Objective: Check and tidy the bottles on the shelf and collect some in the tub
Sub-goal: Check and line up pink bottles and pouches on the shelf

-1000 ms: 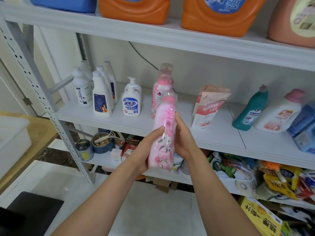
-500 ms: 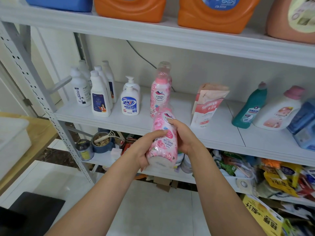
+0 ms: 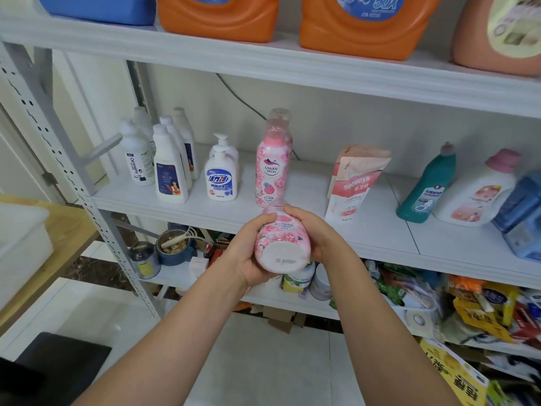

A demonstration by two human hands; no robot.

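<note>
Before the shelf (image 3: pixel 181 208), below a standing pink bottle (image 3: pixel 272 171) and left of the refill pouch (image 3: pixel 354 186), the left hand (image 3: pixel 244 254) and right hand (image 3: pixel 320 232) clasp the floral bottle (image 3: pixel 281 247), now tipped further, base facing the camera.

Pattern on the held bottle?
Pink rose print on the bottle, plain whitish base; head view.

- Held bottle (image 3: pixel 281 244) at frame centre, between left hand (image 3: pixel 248 254) and right hand (image 3: pixel 320 234), before the shelf (image 3: pixel 380 230)
- Standing bottle (image 3: pixel 270 168) on the shelf, just above it
- Pouch (image 3: pixel 355 183) right of that
- Tub (image 3: pixel 20 238) at left edge
</note>
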